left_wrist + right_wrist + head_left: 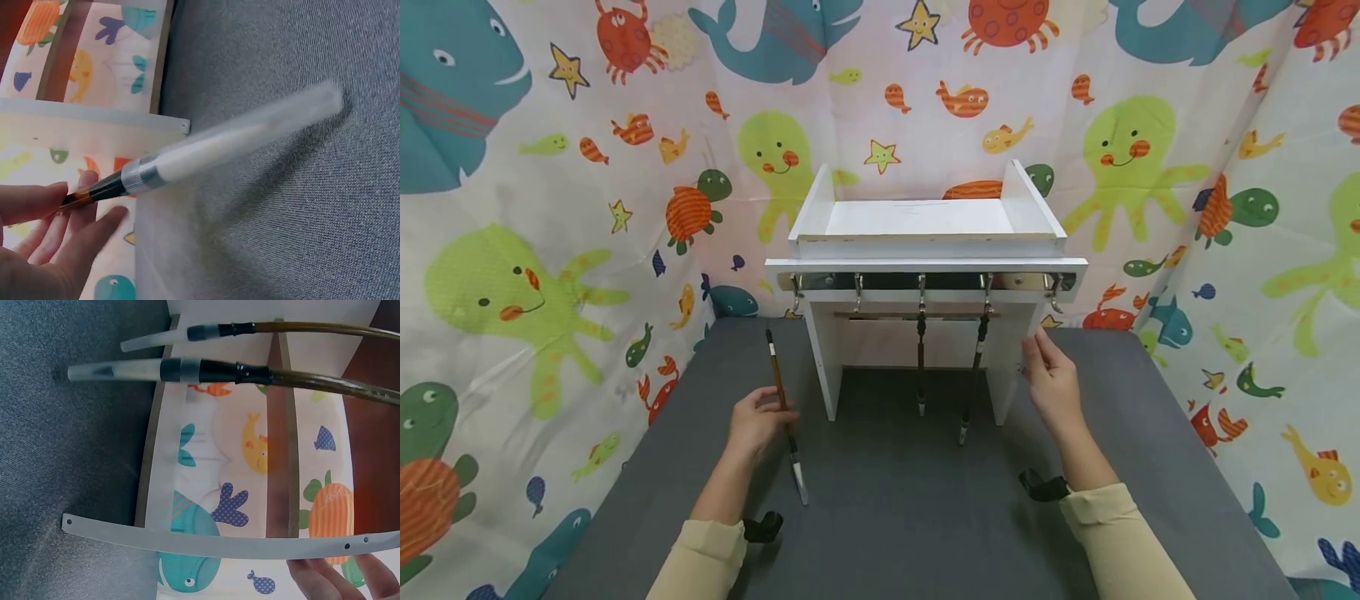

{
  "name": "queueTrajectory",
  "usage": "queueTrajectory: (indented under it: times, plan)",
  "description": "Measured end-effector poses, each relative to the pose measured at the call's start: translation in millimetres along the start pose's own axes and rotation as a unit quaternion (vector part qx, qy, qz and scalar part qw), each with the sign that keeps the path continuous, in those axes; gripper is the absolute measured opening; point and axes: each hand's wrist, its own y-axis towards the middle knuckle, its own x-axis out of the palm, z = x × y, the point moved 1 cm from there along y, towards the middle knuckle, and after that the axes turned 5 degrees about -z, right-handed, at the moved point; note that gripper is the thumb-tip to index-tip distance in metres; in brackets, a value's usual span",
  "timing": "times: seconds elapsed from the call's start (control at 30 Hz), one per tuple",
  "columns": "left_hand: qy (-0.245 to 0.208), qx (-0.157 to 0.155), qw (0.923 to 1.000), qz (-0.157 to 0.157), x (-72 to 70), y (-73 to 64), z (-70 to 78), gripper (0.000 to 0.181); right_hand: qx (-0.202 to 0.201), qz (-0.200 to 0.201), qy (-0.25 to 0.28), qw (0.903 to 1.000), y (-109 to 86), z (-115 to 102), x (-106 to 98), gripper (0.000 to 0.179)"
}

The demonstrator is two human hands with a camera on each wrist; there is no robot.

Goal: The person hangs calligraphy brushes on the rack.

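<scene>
In the head view my left hand point(757, 427) holds a calligraphy brush point(778, 373) left of a white shelf point(925, 248). Its brown handle is pinched between thumb and fingers, with the capped tip pointing down. The left wrist view shows white bristles inside the clear cap point(212, 149). My right hand point(1057, 387) is at the shelf's right side panel point(1006, 367), holding nothing. In the right wrist view its fingers point(319, 581) lie right at the panel's edge. Two more capped brushes, one in the middle point(921, 358) and one to its right point(974, 375), hang from hooks.
A metal rail point(887, 282) with several hooks runs along the shelf's front. The shelf stands on a grey cloth-covered table point(887, 517). A curtain point(880, 92) printed with sea animals surrounds the back and sides. Black straps point(1043, 487) hang at both wrists.
</scene>
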Motion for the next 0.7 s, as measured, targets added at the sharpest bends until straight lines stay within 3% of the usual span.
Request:
queueTrajectory:
  times: [0.37, 0.7]
  plan:
    - [-0.024, 0.033, 0.9990, -0.015, 4.5, -22.1, 12.8, 0.054, -0.004, 0.003, -0.008, 1.0000, -1.8, 2.1, 2.5, 0.060]
    - [0.025, 0.095, 0.9937, 0.053, 21.0, -48.8, 22.0, 0.064, -0.010, 0.008, -0.001, 0.9999, -1.0, 3.1, 2.5, 0.059]
